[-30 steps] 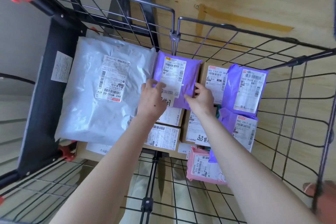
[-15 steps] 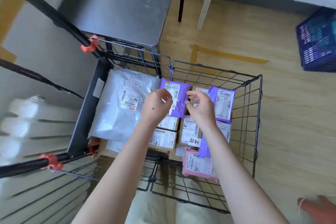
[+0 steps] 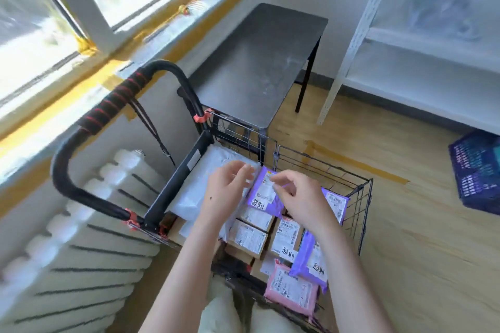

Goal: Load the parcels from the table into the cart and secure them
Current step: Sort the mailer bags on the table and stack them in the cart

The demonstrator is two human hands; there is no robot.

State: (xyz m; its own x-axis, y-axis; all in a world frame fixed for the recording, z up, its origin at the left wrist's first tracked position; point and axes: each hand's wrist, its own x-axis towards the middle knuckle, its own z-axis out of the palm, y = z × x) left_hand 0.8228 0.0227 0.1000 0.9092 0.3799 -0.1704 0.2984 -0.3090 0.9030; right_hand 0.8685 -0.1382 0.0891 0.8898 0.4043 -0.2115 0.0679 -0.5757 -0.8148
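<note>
this is looking like a parcel storage room: a wire cart point(image 3: 357, 211) at lower centre is holding labelled parcels point(image 3: 263, 193), white shelving point(image 3: 349, 48) is standing at upper right, a blue crate point(image 3: 479, 170) is sitting at the right edge.

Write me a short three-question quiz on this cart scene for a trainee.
1. True or false: the pink parcel lies on top of the white bag.
2. What colour is the parcel seen between the left hand and the right hand? A purple, B green, C orange.
3. Fill in: the parcel nearest the handle of the cart is the ___.
Key: 1 false; 2 A, the purple parcel; 3 white bag.
</note>
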